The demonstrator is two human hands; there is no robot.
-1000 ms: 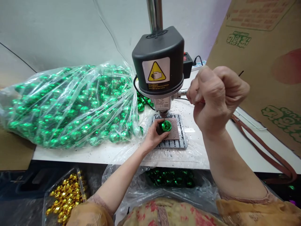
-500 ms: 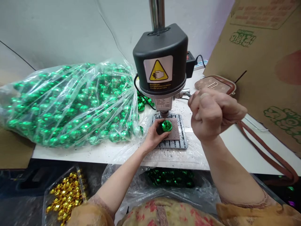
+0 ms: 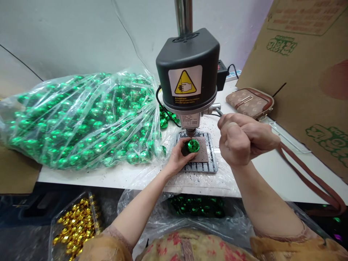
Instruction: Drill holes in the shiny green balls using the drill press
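A small black bench drill press (image 3: 188,69) stands on the white table, a yellow warning sticker on its front. Under its chuck, my left hand (image 3: 178,156) grips a shiny green faceted ball (image 3: 193,145) between thumb and fingers. The ball rests on a flat brownish board (image 3: 203,154) on the slotted metal base (image 3: 213,165). The thin drill bit reaches down to the top of the ball; how deep it goes I cannot tell. My right hand (image 3: 243,137) is closed around the drill press's feed lever (image 3: 219,111), most of which the fist hides.
A clear plastic bag (image 3: 89,119) full of green balls lies left. A patterned purse (image 3: 248,101) with a brown strap sits right, before a cardboard box (image 3: 307,72). Below the table edge are gold balls (image 3: 78,224) in a clear tray and a plastic bag of green balls (image 3: 197,206).
My right fist has come slightly down and toward the left with the lever. My left hand keeps the green ball at the same spot under the drill.
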